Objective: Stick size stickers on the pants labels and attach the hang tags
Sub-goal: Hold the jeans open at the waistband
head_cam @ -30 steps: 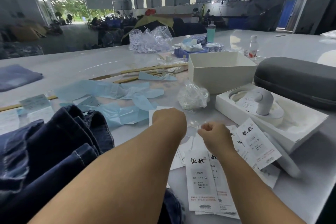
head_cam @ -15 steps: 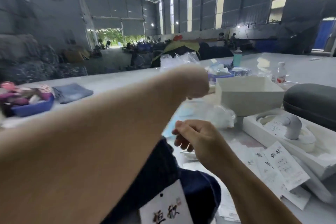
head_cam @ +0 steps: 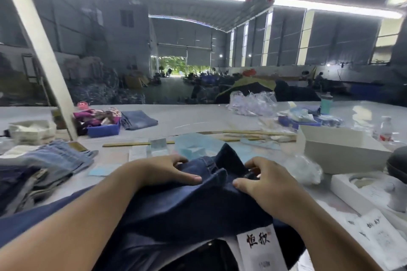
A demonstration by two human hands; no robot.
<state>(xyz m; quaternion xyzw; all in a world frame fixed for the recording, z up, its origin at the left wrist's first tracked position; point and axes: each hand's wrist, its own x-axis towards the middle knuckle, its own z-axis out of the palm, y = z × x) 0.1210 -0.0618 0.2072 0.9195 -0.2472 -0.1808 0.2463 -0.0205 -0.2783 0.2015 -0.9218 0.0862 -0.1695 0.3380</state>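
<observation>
A pair of dark blue denim pants lies bunched on the white table in front of me. My left hand grips a fold of the denim, thumb on top and fingers curled over the far side. My right hand grips the fabric just to the right, fingers bent into the cloth. A white hang tag with black characters hangs at the pants' near edge. More loose hang tags lie at the right.
A stack of folded jeans sits at the left. An open white box, a crumpled clear bag, a white tray, blue paper sheets, a blue bin and wooden sticks surround the work spot.
The camera tilted up. My left arm came down from its raised reach, and both hands moved off the small items and now hold the dark pants pulled in front of me.
</observation>
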